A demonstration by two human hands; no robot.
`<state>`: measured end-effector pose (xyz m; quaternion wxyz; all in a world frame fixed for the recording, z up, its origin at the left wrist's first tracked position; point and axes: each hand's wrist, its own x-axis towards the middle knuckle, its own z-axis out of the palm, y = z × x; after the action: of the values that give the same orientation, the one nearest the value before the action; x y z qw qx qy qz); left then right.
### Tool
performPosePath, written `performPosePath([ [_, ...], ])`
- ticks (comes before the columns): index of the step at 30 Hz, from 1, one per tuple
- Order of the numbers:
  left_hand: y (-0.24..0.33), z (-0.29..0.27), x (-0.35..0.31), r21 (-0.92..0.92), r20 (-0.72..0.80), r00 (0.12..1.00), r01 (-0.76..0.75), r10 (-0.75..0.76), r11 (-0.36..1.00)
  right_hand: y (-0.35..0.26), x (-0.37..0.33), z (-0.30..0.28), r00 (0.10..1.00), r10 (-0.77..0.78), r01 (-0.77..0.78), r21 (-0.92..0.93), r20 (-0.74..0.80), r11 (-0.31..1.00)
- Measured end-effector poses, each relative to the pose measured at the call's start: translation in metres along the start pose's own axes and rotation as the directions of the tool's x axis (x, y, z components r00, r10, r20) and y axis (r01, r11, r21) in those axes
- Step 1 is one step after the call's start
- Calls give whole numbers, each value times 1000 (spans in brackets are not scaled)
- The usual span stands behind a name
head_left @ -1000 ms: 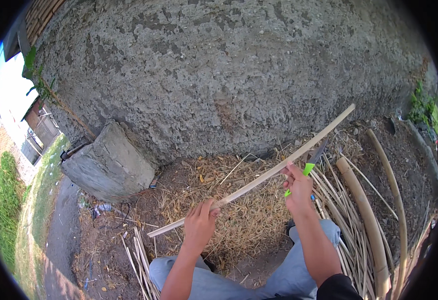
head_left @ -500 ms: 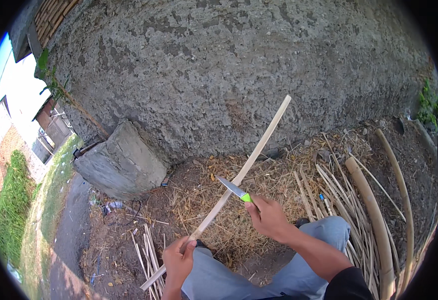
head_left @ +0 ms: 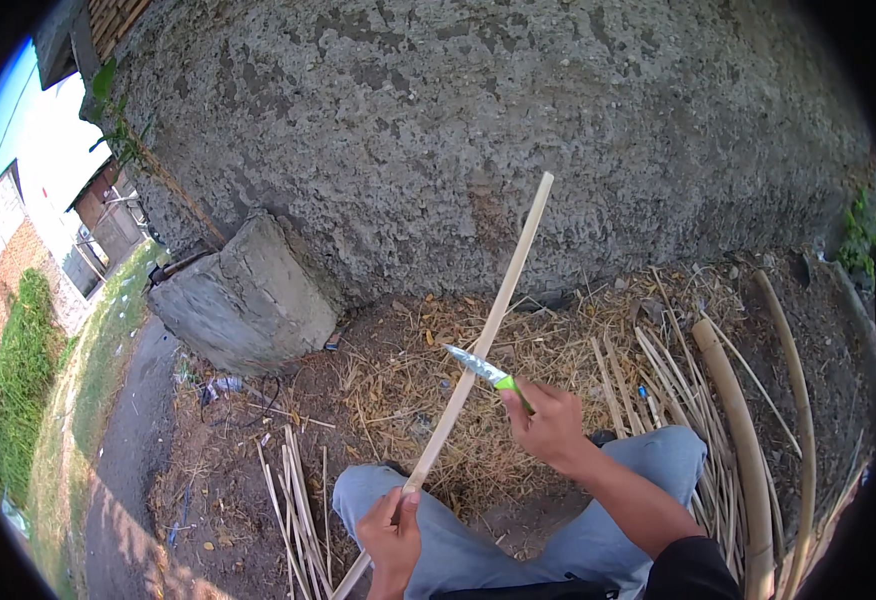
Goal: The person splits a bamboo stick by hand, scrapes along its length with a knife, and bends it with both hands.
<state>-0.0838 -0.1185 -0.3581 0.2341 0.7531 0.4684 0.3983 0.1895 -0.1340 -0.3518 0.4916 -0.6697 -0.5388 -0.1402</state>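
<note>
A long pale bamboo strip (head_left: 510, 275) slants up and away from my lap toward the wall. My left hand (head_left: 392, 530) is closed around its lower part, with the strip's near end sticking out below the fist. My right hand (head_left: 548, 425) grips the bright green handle of a small knife (head_left: 477, 365). The knife's blade lies across the strip around its middle, pointing to the left. My fingers hide part of the handle.
Split bamboo strips lie in a bundle (head_left: 303, 520) at the left and in a larger pile (head_left: 703, 420) at the right. Thick bamboo poles (head_left: 738, 430) flank that pile. A concrete block (head_left: 258, 295) stands against the rough wall (head_left: 518, 120). Dry shavings (head_left: 408, 385) cover the ground ahead.
My left hand has shifted right with the lower end of the strip, which now stands steeper. The knife and my right hand have moved slightly right.
</note>
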Motion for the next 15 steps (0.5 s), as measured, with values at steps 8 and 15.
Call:
performPosePath([
  [8,-16,1,-19,-187,92,986,152,-137,971,1,-3,-5,992,-4,-5,70,128,998],
  [15,-19,0,-24,-345,280,877,471,-390,812,-30,-45,-1,916,-252,226,117,312,967],
])
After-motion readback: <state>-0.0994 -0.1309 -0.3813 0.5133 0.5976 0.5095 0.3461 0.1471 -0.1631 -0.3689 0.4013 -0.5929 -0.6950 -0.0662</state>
